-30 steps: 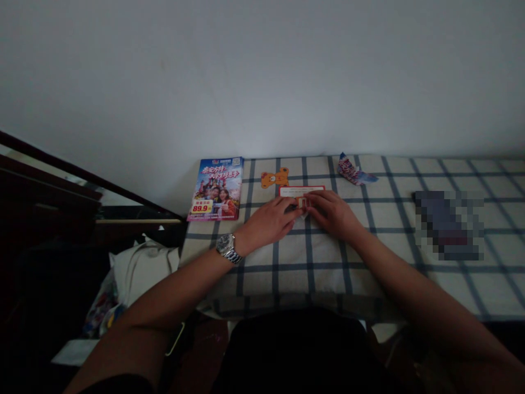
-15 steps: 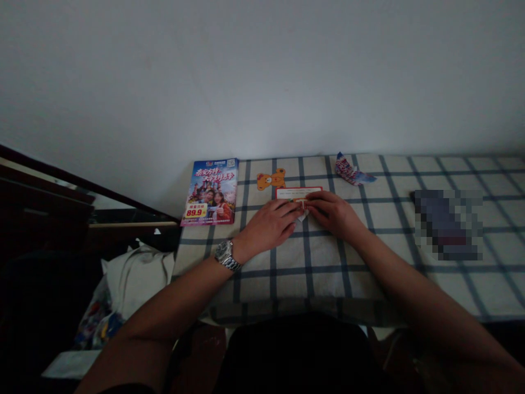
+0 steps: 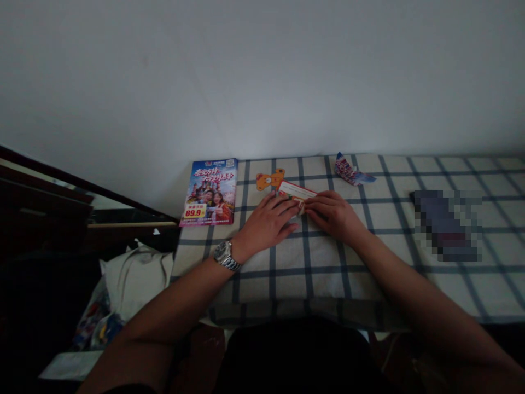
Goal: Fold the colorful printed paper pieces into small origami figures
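Open and unclenched, your left hand (image 3: 266,224) and right hand (image 3: 334,216) lie on the checked cloth (image 3: 287,284), fingertips pressing the tilted red-edged card (image 3: 296,191) between them; keep that pressure even. Farther off lie a bear cutout (image 3: 269,179), a magazine (image 3: 208,192) and a crumpled wrapper (image 3: 350,171).

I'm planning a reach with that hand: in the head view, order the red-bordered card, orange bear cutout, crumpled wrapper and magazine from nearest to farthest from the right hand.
From the right hand:
1. Red-bordered card: touching the hand, to its left.
2. Crumpled wrapper: ahead, near the wall.
3. Orange bear cutout: left of the card.
4. Magazine: far left.
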Motion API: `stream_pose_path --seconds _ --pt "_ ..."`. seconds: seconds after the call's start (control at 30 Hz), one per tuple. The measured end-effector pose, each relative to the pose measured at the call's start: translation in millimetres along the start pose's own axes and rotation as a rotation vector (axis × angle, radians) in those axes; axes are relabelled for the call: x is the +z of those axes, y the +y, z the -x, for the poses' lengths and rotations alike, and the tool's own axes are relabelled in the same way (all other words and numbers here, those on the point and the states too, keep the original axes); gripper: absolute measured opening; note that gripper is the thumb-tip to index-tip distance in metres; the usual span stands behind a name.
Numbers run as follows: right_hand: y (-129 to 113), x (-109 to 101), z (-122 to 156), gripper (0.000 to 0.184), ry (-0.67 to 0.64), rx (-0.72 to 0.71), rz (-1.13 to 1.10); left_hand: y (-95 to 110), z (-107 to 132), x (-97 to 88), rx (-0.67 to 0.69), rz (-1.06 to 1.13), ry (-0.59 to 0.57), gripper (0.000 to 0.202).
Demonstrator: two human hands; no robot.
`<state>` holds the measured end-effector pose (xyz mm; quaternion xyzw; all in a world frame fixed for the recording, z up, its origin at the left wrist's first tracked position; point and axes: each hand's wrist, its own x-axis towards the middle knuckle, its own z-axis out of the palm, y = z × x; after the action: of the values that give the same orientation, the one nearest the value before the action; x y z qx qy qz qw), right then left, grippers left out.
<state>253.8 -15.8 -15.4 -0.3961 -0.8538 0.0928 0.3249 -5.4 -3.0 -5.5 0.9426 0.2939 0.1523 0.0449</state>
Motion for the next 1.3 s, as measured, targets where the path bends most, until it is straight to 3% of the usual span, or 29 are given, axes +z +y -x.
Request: stream_pose_path --seconds 0.33,0.57,0.77,0.97,1.3 --pt "-9 1 -1 0.019 -0.088 -0.054 -0.082 -1 2 -0.8 -0.065 -0.015 0.002 0.054" --pt "-5 0 -1 0.02 -0.073 -0.072 -0.079 -5 1 1.5 -0.054 0.032 -0.023 0.056" --pt "6 -3 0 0.028 -0.019 -0.019 0.048 -7 1 3.2 -0.01 0.061 -0.022 0.052" --pt "7 1 1 0.038 -0.089 -0.03 0.075 -4 0 4.9 0.028 0.077 -0.021 0.043" --pt "7 -3 1 0.029 -0.023 0.004 0.08 -5 1 -2.6 -0.033 -0.002 0.067 0.032"
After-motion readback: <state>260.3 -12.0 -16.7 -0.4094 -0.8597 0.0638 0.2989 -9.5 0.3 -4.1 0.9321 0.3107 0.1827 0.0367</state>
